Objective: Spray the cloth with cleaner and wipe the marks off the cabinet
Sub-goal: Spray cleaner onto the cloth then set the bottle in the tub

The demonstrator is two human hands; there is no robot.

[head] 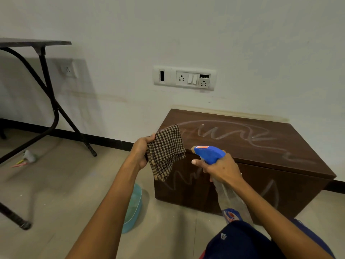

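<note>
cloth: brown-and-tan checked woven rag, held up in the air right in front of the cabinet's front-left corner, hanging down loose and covering a bit of that edge
cabinet: low dark-brown wooden box of a thing sitting on the tiled floor, white wall touching its back
chalk marks: whitish loops and zigzags all over the cabinet top, more squiggles on its front face, none wiped off so far
left hand: just left of the cabinet's front corner, fingers bunched round the cloth's left edge and gripping it
right hand: in front of the cabinet's top front edge, fingers wrapped round the neck of the spray bottle, one finger poking out forward under the nozzle
spray bottle: clear plastic body with a blue trigger head, tilted, nozzle aimed at the cloth and just beside it, not touching
basin: teal plastic tub on the floor near the cabinet's left side, half hidden behind the left forearm
socket panel: white switch-and-outlet plate on the wall above the cabinet's back-left corner
table: dark top, black metal legs, well off to the cabinet's left
knee: dark blue trousers, low in front of the cabinet
</note>
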